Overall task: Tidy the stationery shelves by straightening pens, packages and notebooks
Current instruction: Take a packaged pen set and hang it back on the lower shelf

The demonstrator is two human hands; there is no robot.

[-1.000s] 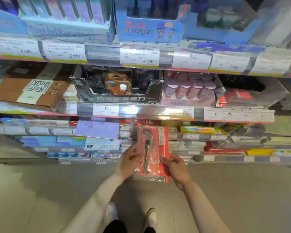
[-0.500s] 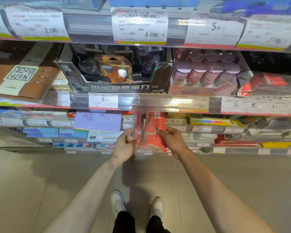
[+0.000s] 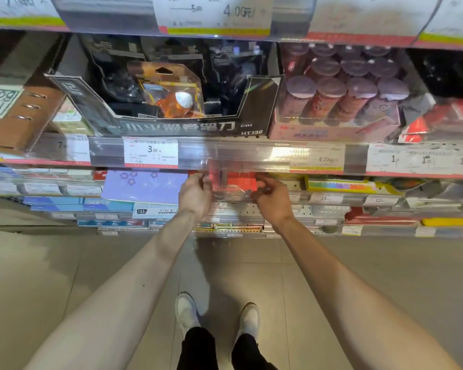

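A: Between the two hands, just under the clear price rail [image 3: 251, 156], sits the red card-backed blister package with a clear plastic front [image 3: 233, 184]. The left hand [image 3: 195, 194] pinches its left edge and the right hand [image 3: 271, 200] pinches its right edge, both curled narrowly around the pack.

B: Which way does it point?

A: Its long axis runs away from the hands, into the shelf. The far end is hidden behind the rail, so I cannot tell how deep it goes. The near end, the clear plastic lip, faces the person.

B: What could go wrong?

A: I'd judge the far end could catch on the rail or on stock behind it, buckling the thin card. If one hand pushes harder, the pack could skew and end up crooked against the pale purple notebook with flower prints [image 3: 145, 185] just left of the left hand.

B: Anything else near?

A: Right of the right hand lies a yellow box with rainbow-coloured strips [image 3: 340, 186]. Above the hands, a black cardboard display tray of sharpeners [image 3: 182, 126] rests on the upper shelf.
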